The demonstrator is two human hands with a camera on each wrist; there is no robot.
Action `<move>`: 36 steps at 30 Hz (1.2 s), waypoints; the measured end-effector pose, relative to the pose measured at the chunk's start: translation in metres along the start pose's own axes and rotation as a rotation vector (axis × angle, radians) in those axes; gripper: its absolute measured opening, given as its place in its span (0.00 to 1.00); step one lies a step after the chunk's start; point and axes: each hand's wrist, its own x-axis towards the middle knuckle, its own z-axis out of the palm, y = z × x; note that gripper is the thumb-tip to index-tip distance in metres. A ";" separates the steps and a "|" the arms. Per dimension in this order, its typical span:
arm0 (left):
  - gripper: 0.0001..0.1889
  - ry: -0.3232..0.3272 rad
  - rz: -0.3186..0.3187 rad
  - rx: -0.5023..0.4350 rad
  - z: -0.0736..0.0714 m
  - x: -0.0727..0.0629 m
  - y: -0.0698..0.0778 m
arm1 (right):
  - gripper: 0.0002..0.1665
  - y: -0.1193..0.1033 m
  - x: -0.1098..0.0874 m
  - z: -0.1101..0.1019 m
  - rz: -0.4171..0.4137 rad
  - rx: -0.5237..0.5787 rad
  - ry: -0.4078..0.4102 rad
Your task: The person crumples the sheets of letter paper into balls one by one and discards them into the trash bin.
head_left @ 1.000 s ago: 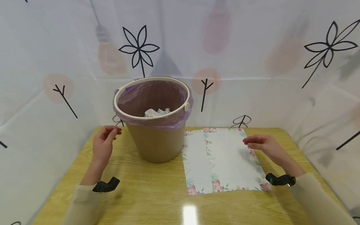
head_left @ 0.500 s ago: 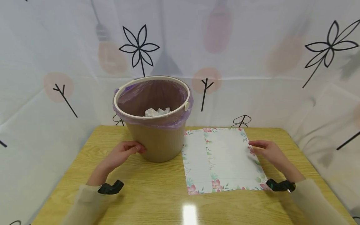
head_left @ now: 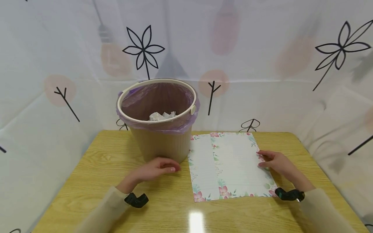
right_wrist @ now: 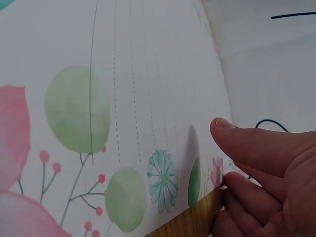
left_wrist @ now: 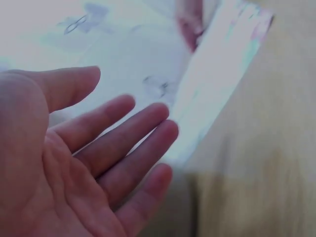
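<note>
Two overlapping sheets of floral-bordered, ruled paper (head_left: 236, 161) lie flat on the table. My right hand (head_left: 276, 163) is at their right edge; in the right wrist view the thumb (right_wrist: 247, 140) hovers over the border, apart from the fingers (right_wrist: 242, 202) beside the edge. Whether those fingers touch the paper is hard to tell. My left hand (head_left: 152, 170), slightly blurred, is held in front of the bin's base, left of the sheets. Its fingers (left_wrist: 123, 143) are loosely extended and nothing is in the palm.
A brown bin (head_left: 160, 142) with a cream rim and purple liner (head_left: 183, 127) stands left of the sheets, with crumpled white paper (head_left: 161, 116) inside. The wooden table (head_left: 163, 207) meets a patterned white cloth backdrop (head_left: 247, 64) behind it.
My left hand has swept right and down, from left of the bin, past its lower side, to in front of its base. The right hand has lowered slightly beside the paper's edge.
</note>
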 end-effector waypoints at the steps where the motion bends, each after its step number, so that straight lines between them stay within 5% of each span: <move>1: 0.16 -0.015 0.001 -0.009 0.006 0.006 0.000 | 0.42 0.000 0.000 0.000 0.002 0.000 -0.003; 5: 0.16 -0.049 -0.002 -0.044 0.025 0.028 -0.001 | 0.46 0.000 0.000 0.000 0.019 0.013 -0.016; 12: 0.14 -0.017 -0.020 -0.025 0.045 0.055 -0.003 | 0.47 0.006 0.004 -0.003 0.032 0.068 -0.040; 36: 0.12 0.264 -0.033 -0.149 0.075 0.155 -0.008 | 0.45 0.003 0.000 -0.008 0.033 0.139 -0.035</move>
